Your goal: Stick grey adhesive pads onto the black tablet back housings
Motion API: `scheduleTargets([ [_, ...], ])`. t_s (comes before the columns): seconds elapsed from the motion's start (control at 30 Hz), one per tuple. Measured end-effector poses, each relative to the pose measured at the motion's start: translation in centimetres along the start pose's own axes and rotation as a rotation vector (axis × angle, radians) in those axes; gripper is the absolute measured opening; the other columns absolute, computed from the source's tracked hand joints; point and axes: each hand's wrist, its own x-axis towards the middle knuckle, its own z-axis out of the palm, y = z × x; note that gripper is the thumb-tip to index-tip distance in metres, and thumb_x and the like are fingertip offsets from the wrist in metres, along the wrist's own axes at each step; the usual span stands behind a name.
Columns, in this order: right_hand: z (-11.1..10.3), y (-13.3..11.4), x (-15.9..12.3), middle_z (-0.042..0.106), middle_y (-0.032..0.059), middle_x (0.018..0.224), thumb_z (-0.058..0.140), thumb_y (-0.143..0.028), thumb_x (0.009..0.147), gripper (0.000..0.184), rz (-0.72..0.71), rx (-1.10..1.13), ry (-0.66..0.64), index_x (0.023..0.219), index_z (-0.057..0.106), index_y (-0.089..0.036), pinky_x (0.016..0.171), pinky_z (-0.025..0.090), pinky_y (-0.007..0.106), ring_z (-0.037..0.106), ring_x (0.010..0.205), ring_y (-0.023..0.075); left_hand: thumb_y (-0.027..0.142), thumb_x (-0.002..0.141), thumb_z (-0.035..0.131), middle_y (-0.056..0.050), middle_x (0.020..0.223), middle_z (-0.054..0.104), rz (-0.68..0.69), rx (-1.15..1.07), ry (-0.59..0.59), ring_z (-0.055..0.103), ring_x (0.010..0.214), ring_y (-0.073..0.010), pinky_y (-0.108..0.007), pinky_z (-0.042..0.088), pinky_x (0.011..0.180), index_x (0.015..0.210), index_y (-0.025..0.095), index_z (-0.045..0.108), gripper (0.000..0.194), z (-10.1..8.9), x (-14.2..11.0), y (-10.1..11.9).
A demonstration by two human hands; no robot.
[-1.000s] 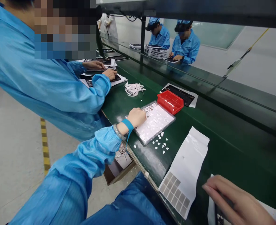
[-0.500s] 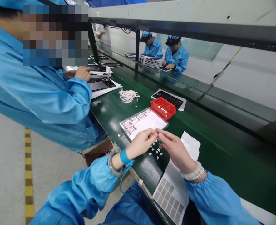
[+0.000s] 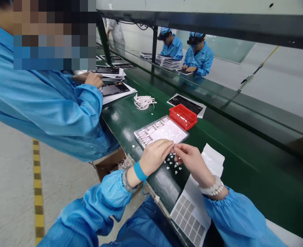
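My left hand (image 3: pixel 157 154) and my right hand (image 3: pixel 190 158) meet fingertip to fingertip over the bench, each in a pinch. Whatever sits between the fingers is too small to make out. Just beyond them lies a clear shallow tray (image 3: pixel 158 133) with rows of thin coiled wire parts and white pieces on a pale sheet. Several small round white stickers (image 3: pixel 176 164) are scattered on the green surface beneath my hands. Under my right wrist runs a white backing sheet (image 3: pixel 189 219) with rows of grey squares at its near end.
Behind the tray stands a red bin (image 3: pixel 182 116) with small white pieces inside. A dark panel on white paper (image 3: pixel 186 105) and a heap of white strips (image 3: pixel 144 102) lie farther back. At left a co-worker's sleeve (image 3: pixel 84 106) reaches over stacked panels. An overhead beam (image 3: pixel 205 20) crosses above.
My left hand has turned, its back now facing up more and its fingers straighter. My fingertips remain together. The whole view has shifted slightly.
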Motion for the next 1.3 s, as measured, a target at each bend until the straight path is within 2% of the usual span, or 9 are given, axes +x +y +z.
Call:
scheduleTargets([
  [0.2, 0.1, 0.0, 0.0, 0.065, 0.0017, 0.07, 0.056, -0.035, 0.076, 0.021, -0.051, -0.093, 0.034, 0.077, 0.066, -0.017, 0.052, 0.042, 0.024, 0.054, 0.052, 0.0106, 0.023, 0.098, 0.039, -0.008, 0.098, 0.07, 0.057, 0.073, -0.029, 0.067, 0.09, -0.0165, -0.027, 0.055, 0.08, 0.104, 0.014, 0.061, 0.025, -0.2, -0.3, 0.2],
  [0.47, 0.0, 0.3, -0.2, 0.063, -0.0001, 0.066, 0.053, -0.032, 0.077, 0.018, -0.049, -0.174, 0.067, 0.076, 0.063, -0.017, 0.053, 0.041, 0.024, 0.055, 0.053, 0.0108, 0.023, 0.096, 0.039, -0.003, 0.079, 0.065, -0.037, 0.158, -0.123, 0.064, 0.07, -0.0133, -0.023, 0.051, 0.064, 0.089, 0.015, 0.06, 0.023, 0.3, 0.6, -0.1],
  [0.6, -0.9, -0.8, -1.3, 0.056, -0.0028, 0.056, 0.055, -0.031, 0.075, 0.015, 0.116, -0.066, 0.07, 0.072, 0.058, -0.017, 0.046, 0.037, 0.02, 0.049, 0.048, 0.0083, 0.01, 0.09, 0.039, -0.013, 0.101, 0.064, -0.13, 0.245, -0.13, 0.061, 0.092, -0.0213, -0.034, 0.049, 0.079, 0.102, 0.011, 0.06, 0.024, 0.0, 2.0, -1.6],
  [0.73, -2.8, -1.3, -3.3, 0.043, -0.0072, 0.045, 0.052, -0.028, 0.076, 0.011, 0.328, 0.028, 0.033, 0.075, 0.055, -0.017, 0.041, 0.034, 0.019, 0.04, 0.04, 0.0068, 0.012, 0.088, 0.046, -0.012, 0.124, 0.056, 0.07, 0.161, -0.247, 0.049, 0.113, -0.0268, -0.042, 0.038, 0.092, 0.122, 0.014, 0.053, 0.035, -0.8, 2.7, 0.7],
  [0.87, -5.0, -0.4, -7.5, 0.043, -0.0065, 0.047, 0.05, -0.028, 0.079, 0.013, 0.288, -0.011, 0.026, 0.073, 0.054, -0.018, 0.041, 0.035, 0.02, 0.04, 0.041, 0.0073, 0.024, 0.096, 0.044, -0.004, 0.089, 0.067, 0.222, -0.114, -0.3, 0.056, 0.089, -0.0183, -0.034, 0.038, 0.081, 0.096, 0.016, 0.063, 0.021, -0.8, 2.0, 6.0],
  [0.93, -5.7, 0.3, -10.6, 0.051, -0.0042, 0.055, 0.053, -0.029, 0.081, 0.012, 0.13, -0.1, 0.14, 0.077, 0.057, -0.018, 0.049, 0.041, 0.021, 0.047, 0.049, 0.0086, 0.024, 0.097, 0.041, -0.001, 0.079, 0.065, 0.177, -0.285, -0.36, 0.056, 0.079, -0.0153, -0.031, 0.038, 0.078, 0.083, 0.016, 0.062, 0.026, -0.6, 1.4, 8.5],
  [1.03, -5.9, 1.6, -15.7, 0.06, -0.0005, 0.073, 0.056, -0.026, 0.084, 0.01, -0.11, -0.257, 0.311, 0.08, 0.061, -0.019, 0.066, 0.044, 0.023, 0.055, 0.069, 0.0106, 0.025, 0.097, 0.041, 0.001, 0.075, 0.062, 0.114, -0.549, -0.579, 0.055, 0.074, -0.0125, -0.027, 0.039, 0.074, 0.077, 0.018, 0.06, 0.028, 0.1, 0.0, 11.4],
  [1.17, -6.2, 4.1, -22.0, 0.058, 0.0003, 0.073, 0.05, -0.024, 0.09, 0.017, -0.108, -0.277, 0.446, 0.077, 0.059, -0.018, 0.067, 0.043, 0.023, 0.055, 0.071, 0.011, 0.033, 0.098, 0.039, -0.003, 0.089, 0.066, 0.309, -0.566, -0.694, 0.06, 0.083, -0.0154, -0.027, 0.044, 0.077, 0.101, 0.018, 0.063, 0.028, 1.7, -2.2, 14.2],
  [1.3, -10.0, 7.7, -28.9, 0.059, 0.0036, 0.078, 0.05, -0.024, 0.09, 0.017, 0.026, -0.429, 0.679, 0.076, 0.059, -0.019, 0.075, 0.043, 0.03, 0.054, 0.08, 0.0159, 0.039, 0.097, 0.038, -0.005, 0.108, 0.066, 0.606, -0.449, -0.662, 0.061, 0.096, -0.0183, -0.029, 0.045, 0.083, 0.12, 0.018, 0.057, 0.037, 3.1, -4.3, 16.3],
])
